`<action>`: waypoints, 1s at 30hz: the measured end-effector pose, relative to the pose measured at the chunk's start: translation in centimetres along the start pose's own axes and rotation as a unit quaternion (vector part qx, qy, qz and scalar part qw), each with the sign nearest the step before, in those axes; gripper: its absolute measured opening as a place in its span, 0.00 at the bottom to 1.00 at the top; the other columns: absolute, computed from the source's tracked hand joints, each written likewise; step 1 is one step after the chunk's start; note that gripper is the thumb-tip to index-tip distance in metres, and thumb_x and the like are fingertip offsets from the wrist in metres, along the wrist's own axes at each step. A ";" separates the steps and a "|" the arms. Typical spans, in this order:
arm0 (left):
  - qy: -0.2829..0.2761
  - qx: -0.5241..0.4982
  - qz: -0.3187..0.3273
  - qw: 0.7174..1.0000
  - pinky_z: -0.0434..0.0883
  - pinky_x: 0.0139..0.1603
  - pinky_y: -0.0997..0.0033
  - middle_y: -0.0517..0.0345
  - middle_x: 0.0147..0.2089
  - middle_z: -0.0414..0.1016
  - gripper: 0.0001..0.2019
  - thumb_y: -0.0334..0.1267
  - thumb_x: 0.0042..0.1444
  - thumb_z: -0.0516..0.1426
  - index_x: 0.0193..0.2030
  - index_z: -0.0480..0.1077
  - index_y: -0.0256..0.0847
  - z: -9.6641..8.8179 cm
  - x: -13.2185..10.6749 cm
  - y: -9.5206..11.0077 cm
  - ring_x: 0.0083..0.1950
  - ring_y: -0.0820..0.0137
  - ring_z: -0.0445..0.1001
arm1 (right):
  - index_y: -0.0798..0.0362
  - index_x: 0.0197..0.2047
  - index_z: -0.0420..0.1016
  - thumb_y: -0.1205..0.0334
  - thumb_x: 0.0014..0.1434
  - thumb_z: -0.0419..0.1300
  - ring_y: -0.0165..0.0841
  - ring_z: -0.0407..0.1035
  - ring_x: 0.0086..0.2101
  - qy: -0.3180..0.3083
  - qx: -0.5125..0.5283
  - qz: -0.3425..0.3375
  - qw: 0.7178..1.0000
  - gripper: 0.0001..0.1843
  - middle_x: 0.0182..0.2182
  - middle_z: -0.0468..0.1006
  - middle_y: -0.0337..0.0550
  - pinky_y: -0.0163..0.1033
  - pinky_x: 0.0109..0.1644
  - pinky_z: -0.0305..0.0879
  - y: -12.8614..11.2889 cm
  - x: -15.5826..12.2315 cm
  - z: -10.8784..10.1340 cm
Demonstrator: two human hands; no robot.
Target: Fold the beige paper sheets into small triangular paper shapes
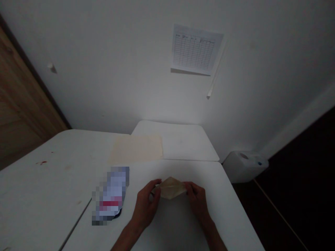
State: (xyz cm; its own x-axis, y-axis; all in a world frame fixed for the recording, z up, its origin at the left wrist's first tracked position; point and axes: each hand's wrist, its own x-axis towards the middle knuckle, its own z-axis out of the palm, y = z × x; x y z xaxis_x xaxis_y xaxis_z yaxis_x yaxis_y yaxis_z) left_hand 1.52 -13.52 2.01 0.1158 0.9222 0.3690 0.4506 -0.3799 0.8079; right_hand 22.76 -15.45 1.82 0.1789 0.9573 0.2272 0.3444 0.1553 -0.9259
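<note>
My left hand (145,205) and my right hand (197,200) hold a folded piece of cream paper (171,188) by its two ends, just above the white table (172,230). The paper comes to a point at the top and its lower part looks creased. Its underside is hidden. Farther off on the table lies a flat cream sheet (136,149), out of reach of both hands. To the left of my left hand lies a pixelated packet (110,195), whose details cannot be made out.
A second white table (183,141) adjoins the far end, against a white wall bearing a printed grid chart (196,50). A wooden door panel (23,94) stands at the left. A white plastic container (244,166) sits beyond the right table edge, above a dark floor.
</note>
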 end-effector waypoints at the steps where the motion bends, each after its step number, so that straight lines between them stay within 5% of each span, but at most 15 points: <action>1: -0.004 -0.008 -0.005 1.000 0.75 0.41 0.68 0.51 0.45 0.79 0.14 0.42 0.62 0.51 0.48 0.71 0.40 0.0 0.0 0.2 0.43 0.64 0.78 | 0.56 0.35 0.80 0.50 0.62 0.53 0.36 0.73 0.30 0.001 0.005 0.001 1.000 0.20 0.29 0.80 0.45 0.34 0.33 0.66 0.0 0.0 0.0; 12: -0.032 -0.039 0.012 0.999 0.73 0.41 0.68 0.53 0.43 0.78 0.14 0.40 0.62 0.49 0.50 0.70 0.41 -0.4 -0.1 0.3 0.40 0.65 0.77 | 0.53 0.40 0.80 0.53 0.59 0.58 0.38 0.76 0.35 -0.007 -0.027 -0.011 1.000 0.15 0.36 0.81 0.48 0.37 0.38 0.71 -0.1 0.0 -0.1; 19: -0.020 -0.051 0.002 0.999 0.70 0.52 0.62 0.52 0.50 0.77 0.18 0.36 0.55 0.49 0.51 0.71 0.41 -0.3 0.1 -0.2 0.51 0.61 0.74 | 0.53 0.40 0.81 0.60 0.55 0.57 0.39 0.75 0.39 0.002 -0.046 -0.015 0.999 0.13 0.38 0.82 0.47 0.39 0.43 0.71 0.2 -0.1 0.0; 25: 0.018 -0.091 -0.078 0.993 0.73 0.38 0.67 0.51 0.45 0.78 0.17 0.44 0.60 0.49 0.47 0.73 0.39 -0.4 0.4 0.2 0.34 0.66 0.76 | 0.54 0.35 0.82 0.57 0.57 0.56 0.38 0.76 0.32 0.031 -0.021 0.000 0.999 0.14 0.30 0.82 0.46 0.35 0.35 0.70 0.0 -0.1 -0.2; 30: 0.023 -0.105 -0.121 0.987 0.72 0.32 0.70 0.55 0.36 0.79 0.16 0.46 0.58 0.53 0.44 0.73 0.38 -0.4 0.5 0.2 0.29 0.68 0.75 | 0.55 0.35 0.82 0.55 0.57 0.56 0.39 0.76 0.32 0.049 -0.025 0.009 0.998 0.16 0.31 0.82 0.47 0.36 0.35 0.70 -0.2 -0.1 -0.2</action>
State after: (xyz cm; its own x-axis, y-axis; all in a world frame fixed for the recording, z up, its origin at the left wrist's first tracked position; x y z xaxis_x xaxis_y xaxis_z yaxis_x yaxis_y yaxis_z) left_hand 1.30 -13.17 2.51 -0.0164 0.9854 0.1697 0.2664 -0.1592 0.9506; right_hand 22.89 -15.66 2.03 0.2735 0.9313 0.2405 0.3848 0.1233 -0.9147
